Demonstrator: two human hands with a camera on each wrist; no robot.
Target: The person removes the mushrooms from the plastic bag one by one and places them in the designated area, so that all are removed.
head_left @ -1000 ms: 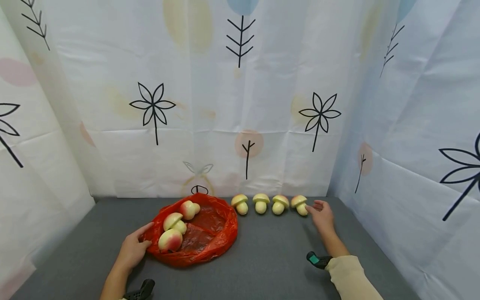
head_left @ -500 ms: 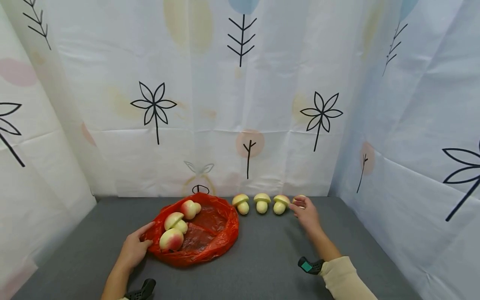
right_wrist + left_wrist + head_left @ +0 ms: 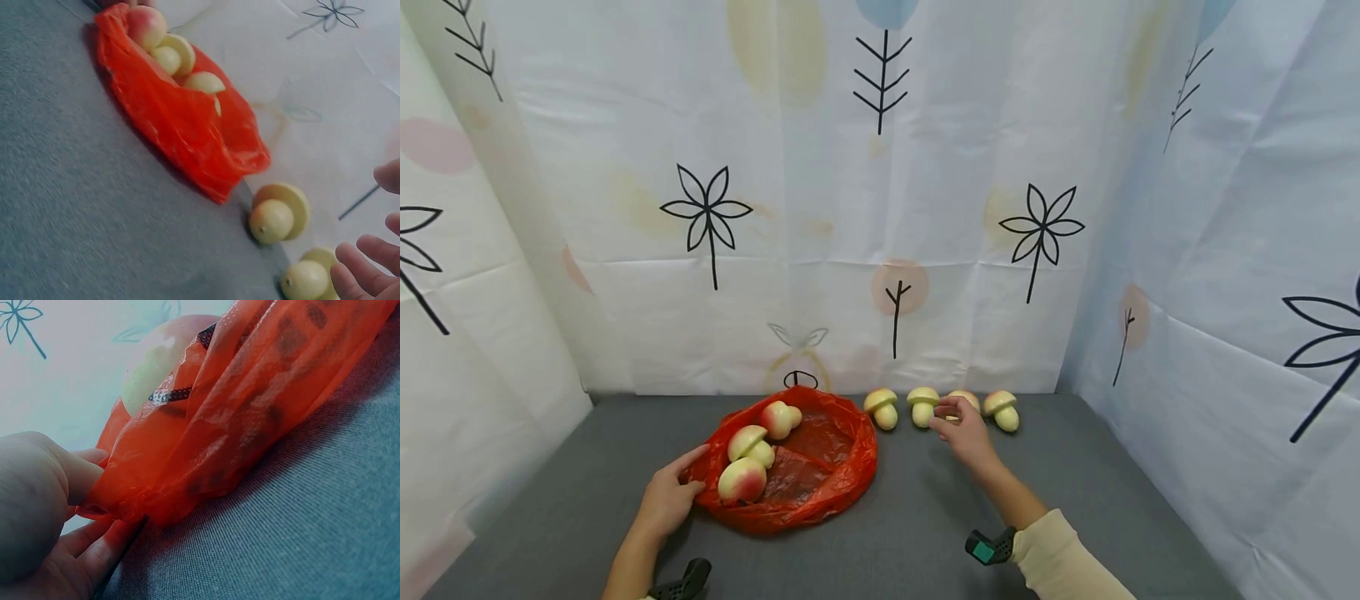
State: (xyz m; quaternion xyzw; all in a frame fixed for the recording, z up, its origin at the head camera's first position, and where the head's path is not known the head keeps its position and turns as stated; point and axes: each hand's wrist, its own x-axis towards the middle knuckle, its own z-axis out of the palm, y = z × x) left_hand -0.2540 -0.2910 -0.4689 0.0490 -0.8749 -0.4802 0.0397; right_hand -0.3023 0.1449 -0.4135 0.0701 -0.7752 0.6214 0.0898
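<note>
I note the right hand partly blocking the third of four mushrooms along the far edge of the grey desk, before a printed cloth. Three smooth, rounded mushrooms lie inside the crinkled red plastic bag; the left hand pinches its rim. The right fingers stand apart, gripping nothing; I cannot tell whether they touch a mushroom.

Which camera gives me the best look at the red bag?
Head view: it shows nearly all the red bag, looking into its open mouth. The left wrist view catches just one side, pinched by the left hand; the right wrist view hides part of its inside.
</note>
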